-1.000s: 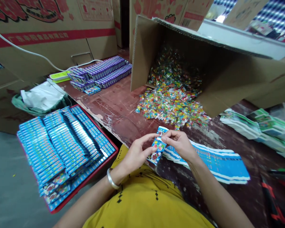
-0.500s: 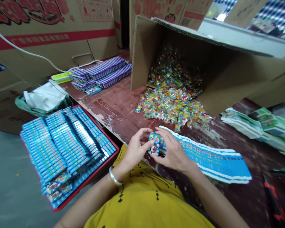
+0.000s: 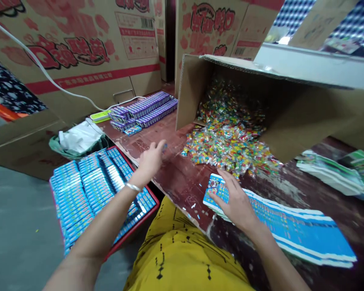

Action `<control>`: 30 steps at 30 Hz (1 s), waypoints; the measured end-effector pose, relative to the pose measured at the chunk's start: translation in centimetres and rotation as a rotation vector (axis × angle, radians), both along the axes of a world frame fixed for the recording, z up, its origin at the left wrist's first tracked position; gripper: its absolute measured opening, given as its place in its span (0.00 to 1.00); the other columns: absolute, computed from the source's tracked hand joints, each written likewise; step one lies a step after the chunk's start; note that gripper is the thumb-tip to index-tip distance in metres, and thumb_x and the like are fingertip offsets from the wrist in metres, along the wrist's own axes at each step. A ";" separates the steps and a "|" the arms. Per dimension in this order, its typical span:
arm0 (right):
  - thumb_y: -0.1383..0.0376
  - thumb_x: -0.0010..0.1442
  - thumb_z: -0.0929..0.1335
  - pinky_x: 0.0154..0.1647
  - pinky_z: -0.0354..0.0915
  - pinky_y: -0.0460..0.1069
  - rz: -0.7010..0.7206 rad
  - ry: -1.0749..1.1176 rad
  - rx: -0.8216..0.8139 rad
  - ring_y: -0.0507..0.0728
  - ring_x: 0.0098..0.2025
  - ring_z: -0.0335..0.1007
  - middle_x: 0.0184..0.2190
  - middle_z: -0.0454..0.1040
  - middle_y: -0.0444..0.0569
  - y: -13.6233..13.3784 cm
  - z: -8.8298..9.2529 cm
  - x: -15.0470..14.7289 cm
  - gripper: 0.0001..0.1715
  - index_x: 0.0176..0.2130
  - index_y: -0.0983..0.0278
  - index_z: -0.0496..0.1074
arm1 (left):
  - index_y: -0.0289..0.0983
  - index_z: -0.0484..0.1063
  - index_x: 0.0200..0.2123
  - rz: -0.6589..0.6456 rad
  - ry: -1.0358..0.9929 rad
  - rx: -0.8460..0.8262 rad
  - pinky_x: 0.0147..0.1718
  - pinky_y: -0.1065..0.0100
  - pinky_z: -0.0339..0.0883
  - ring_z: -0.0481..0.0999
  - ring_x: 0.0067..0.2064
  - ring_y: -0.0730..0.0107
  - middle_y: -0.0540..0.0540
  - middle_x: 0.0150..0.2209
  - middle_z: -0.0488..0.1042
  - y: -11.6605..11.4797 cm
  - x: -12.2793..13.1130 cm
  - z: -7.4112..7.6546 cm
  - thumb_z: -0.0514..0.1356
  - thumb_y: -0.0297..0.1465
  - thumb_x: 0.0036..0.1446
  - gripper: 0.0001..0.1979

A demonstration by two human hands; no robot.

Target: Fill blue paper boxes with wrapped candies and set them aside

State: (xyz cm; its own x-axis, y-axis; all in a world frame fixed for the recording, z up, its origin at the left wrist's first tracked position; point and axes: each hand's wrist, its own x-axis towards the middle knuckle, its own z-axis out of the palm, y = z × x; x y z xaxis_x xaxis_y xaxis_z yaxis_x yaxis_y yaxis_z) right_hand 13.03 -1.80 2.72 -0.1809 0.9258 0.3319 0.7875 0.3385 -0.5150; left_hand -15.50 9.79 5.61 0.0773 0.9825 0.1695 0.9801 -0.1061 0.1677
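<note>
Blue boxes (image 3: 79,194) fill most of the red tray (image 3: 136,228), packed in rows; I'd call those done. Remaining: a long fan of flat blue cartons (image 3: 309,232) on the counter (image 3: 176,171), plus a large heap of candy packets (image 3: 230,143), so I judge plenty left. My right hand (image 3: 235,200) is spread over the fan's end, thumb and fingers apart. My left hand (image 3: 152,159) is half-curled above the counter, blue speck at the fingertips; can't tell if gripped.

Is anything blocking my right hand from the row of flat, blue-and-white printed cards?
Nothing visible: your right hand is at the left end of the flat, blue-and-white printed cards. The clear, multicoloured candy packets lie beyond, not between.
</note>
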 end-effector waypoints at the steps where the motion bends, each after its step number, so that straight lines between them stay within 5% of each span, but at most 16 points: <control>1: 0.57 0.62 0.66 0.62 0.61 0.59 -0.022 0.001 -0.001 0.62 0.64 0.57 0.63 0.60 0.53 0.0 -0.3 0.5 0.36 0.65 0.58 0.52 | 0.42 0.55 0.63 0.023 0.106 -0.007 0.38 0.54 0.70 0.78 0.42 0.51 0.35 0.49 0.68 1.4 -0.9 0.3 0.45 0.23 0.62 0.26; 6: 0.56 0.63 0.65 0.57 0.66 0.59 -0.091 -0.020 -0.089 0.64 0.60 0.62 0.60 0.63 0.55 -0.3 -1.7 2.9 0.33 0.63 0.59 0.57 | 0.41 0.58 0.61 0.005 0.324 -0.078 0.38 0.59 0.69 0.77 0.44 0.52 0.35 0.47 0.69 5.8 -3.5 0.2 0.43 0.26 0.64 0.23; 11: 0.57 0.64 0.64 0.55 0.65 0.58 -0.135 -0.098 -0.142 0.63 0.54 0.67 0.54 0.69 0.53 0.7 -1.8 4.2 0.23 0.57 0.60 0.66 | 0.43 0.52 0.65 -0.012 0.280 -0.064 0.42 0.54 0.68 0.75 0.48 0.50 0.34 0.48 0.69 6.5 -3.9 -0.6 0.46 0.25 0.63 0.27; 16: 0.58 0.65 0.63 0.51 0.65 0.58 -0.103 -0.252 -0.105 0.63 0.48 0.67 0.44 0.73 0.54 3.5 -2.6 3.9 0.18 0.48 0.62 0.75 | 0.38 0.47 0.67 -0.138 -0.044 0.190 0.54 0.52 0.60 0.64 0.58 0.47 0.31 0.58 0.61 1.3 1.3 -1.5 0.58 0.41 0.59 0.37; 19: 0.56 0.63 0.65 0.50 0.65 0.57 -0.125 -0.304 -0.053 0.64 0.49 0.65 0.42 0.72 0.54 5.3 -3.5 3.2 0.18 0.48 0.61 0.76 | 0.41 0.49 0.66 -0.487 -0.195 0.043 0.57 0.53 0.58 0.63 0.59 0.49 0.36 0.58 0.63 -3.7 6.7 -3.6 0.63 0.49 0.52 0.44; 21: 0.56 0.63 0.66 0.49 0.65 0.57 -0.122 -0.315 -0.044 0.63 0.48 0.65 0.41 0.72 0.54 6.1 -3.8 3.0 0.16 0.45 0.61 0.77 | 0.43 0.47 0.67 -0.601 -0.238 -0.035 0.58 0.51 0.56 0.62 0.60 0.48 0.37 0.59 0.63 -6.2 9.6 -5.4 0.66 0.49 0.48 0.48; 25: 0.57 0.63 0.66 0.49 0.65 0.57 -0.086 -0.273 -0.035 0.62 0.48 0.65 0.42 0.73 0.53 6.4 -3.3 3.1 0.13 0.42 0.59 0.78 | 0.40 0.48 0.66 -0.559 -0.278 -0.083 0.59 0.50 0.55 0.62 0.61 0.46 0.35 0.58 0.64 -7.8 11.8 -7.8 0.71 0.43 0.42 0.53; 30: 0.60 0.61 0.67 0.50 0.64 0.57 -0.116 -0.038 0.046 0.62 0.47 0.67 0.42 0.75 0.51 5.0 -1.7 3.0 0.10 0.38 0.60 0.77 | 0.38 0.48 0.66 -0.482 -0.370 -0.095 0.59 0.48 0.56 0.63 0.60 0.46 0.33 0.59 0.64 -8.3 11.6 -7.5 0.70 0.40 0.45 0.49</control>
